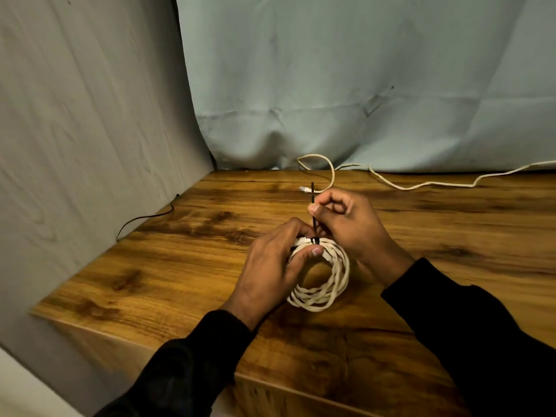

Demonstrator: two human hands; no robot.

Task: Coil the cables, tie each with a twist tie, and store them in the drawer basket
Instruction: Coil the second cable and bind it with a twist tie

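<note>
So the left hand (272, 266) was gripping the top of the coiled white cable (323, 279), thumb pressed over the bundle where it sat on the wooden table (150, 266). The black twist tie (313, 218) stood up from the wrap, and the right hand (346, 224) pinched its upper part. Can't really tell if it was twisted yet, too small. Risk as I saw it: ease that thumb and the loops spring apart. Second loose cable (421, 185) lay uncoiled at the back, no basket in sight.
</note>
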